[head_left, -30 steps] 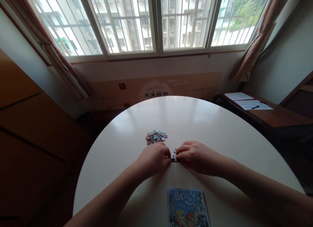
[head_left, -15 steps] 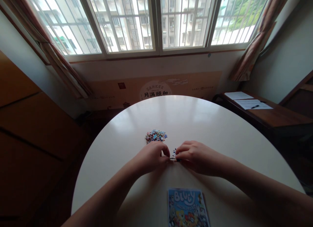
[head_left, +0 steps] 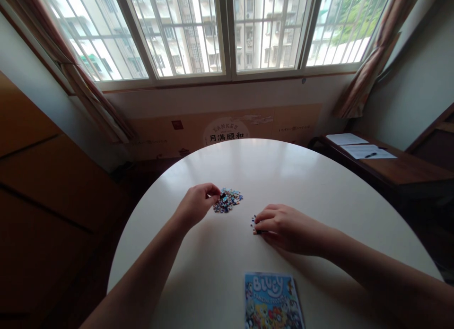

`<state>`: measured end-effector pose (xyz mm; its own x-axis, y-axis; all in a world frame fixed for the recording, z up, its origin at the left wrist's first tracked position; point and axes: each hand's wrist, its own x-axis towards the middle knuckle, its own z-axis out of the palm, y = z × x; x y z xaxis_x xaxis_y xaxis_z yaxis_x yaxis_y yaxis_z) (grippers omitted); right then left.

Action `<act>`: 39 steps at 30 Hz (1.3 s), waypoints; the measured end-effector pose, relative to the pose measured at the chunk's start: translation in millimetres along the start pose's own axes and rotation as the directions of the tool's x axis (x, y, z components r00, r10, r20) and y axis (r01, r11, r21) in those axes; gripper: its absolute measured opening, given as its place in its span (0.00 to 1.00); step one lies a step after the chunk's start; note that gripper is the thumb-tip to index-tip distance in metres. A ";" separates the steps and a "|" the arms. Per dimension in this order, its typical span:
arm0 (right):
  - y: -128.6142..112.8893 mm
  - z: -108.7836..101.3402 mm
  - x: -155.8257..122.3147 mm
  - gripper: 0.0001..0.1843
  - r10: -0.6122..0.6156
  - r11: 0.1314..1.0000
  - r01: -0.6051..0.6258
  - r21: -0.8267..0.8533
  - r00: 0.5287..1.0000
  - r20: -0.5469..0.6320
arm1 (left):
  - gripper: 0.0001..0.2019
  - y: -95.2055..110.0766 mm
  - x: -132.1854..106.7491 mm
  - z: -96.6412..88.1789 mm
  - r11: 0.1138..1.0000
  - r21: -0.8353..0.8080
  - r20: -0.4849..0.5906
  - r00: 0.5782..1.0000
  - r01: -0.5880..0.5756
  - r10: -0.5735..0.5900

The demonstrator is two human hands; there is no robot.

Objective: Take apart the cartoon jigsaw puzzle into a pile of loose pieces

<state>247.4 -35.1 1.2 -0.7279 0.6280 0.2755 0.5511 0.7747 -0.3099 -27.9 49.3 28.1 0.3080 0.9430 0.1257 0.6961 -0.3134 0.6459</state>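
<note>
My left hand (head_left: 197, 204) reaches into the left edge of a small pile of colourful puzzle pieces (head_left: 229, 199) on the round white table (head_left: 283, 177). Its fingers are curled in a pinch over the pile; what they hold, if anything, is hidden. My right hand (head_left: 283, 227) rests on the table to the right, fingers bent and pressed on a few joined puzzle pieces (head_left: 254, 224) at its fingertips. A blue puzzle box (head_left: 273, 301) with cartoon figures lies flat near the table's front edge, between my forearms.
A wooden side desk (head_left: 400, 166) with sheets of paper (head_left: 365, 151) and a pen stands at the right. A barred window, curtains and a cardboard panel (head_left: 227, 128) are behind the table. Wooden panelling runs along the left.
My left hand left the joined pieces and moved up and left to the loose pile. My right hand stayed on the joined pieces.
</note>
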 end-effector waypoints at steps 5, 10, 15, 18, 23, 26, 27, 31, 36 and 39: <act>1.1 -0.2 -0.7 0.13 -0.012 1.000 0.012 -0.002 1.000 -0.001 | 0.07 -5.3 2.0 7.5 1.000 0.018 -0.035 0.999 0.018 -0.018; 0.9 0.0 0.0 0.13 -0.013 1.000 0.013 -0.002 1.000 0.000 | 0.07 -11.6 4.0 10.3 0.999 0.027 -0.046 0.999 0.021 -0.020; 0.2 0.5 0.3 0.13 -0.013 1.000 0.013 0.001 1.000 0.001 | 0.06 -15.5 6.7 9.6 0.998 0.055 -0.069 0.997 0.037 -0.033; 0.4 0.4 0.0 0.14 -0.014 1.000 0.014 0.004 1.000 0.001 | 0.07 -16.8 7.5 8.7 0.995 0.088 -0.097 0.994 0.054 -0.045; 2.1 1.0 -0.4 0.14 -0.014 1.000 0.014 -0.008 1.000 0.009 | 0.07 -13.0 5.1 5.4 0.992 0.118 -0.134 0.991 0.045 -0.029; 2.1 2.6 0.0 0.14 -0.025 0.999 0.025 -0.042 1.000 0.001 | 0.06 -3.4 0.9 6.7 0.990 0.137 -0.151 0.988 -0.017 0.038; 1.8 3.4 0.3 0.14 -0.028 0.998 0.028 -0.057 1.000 -0.003 | 0.06 1.0 -1.2 8.5 0.989 0.141 -0.144 0.987 -0.050 0.071; -0.9 8.2 1.9 0.15 -0.050 0.993 0.048 -0.108 0.999 -0.016 | 0.05 19.3 -12.4 22.6 0.970 0.132 -0.017 0.978 -0.204 0.208; -2.4 12.5 2.4 0.23 -0.029 0.994 0.027 -0.104 0.999 -0.017 | 0.07 28.1 -22.5 39.2 0.946 0.109 0.172 0.943 -0.304 0.284; -2.3 11.1 2.4 0.20 -0.008 0.997 0.007 -0.080 1.000 -0.018 | 0.09 27.2 -23.8 42.5 0.947 0.128 0.222 0.940 -0.293 0.261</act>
<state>239.9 -36.2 -7.5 -0.7250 0.6229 0.2940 0.5772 0.7823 -0.2342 11.3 13.6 10.7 0.6147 0.7797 0.1196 0.6523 -0.5877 0.4787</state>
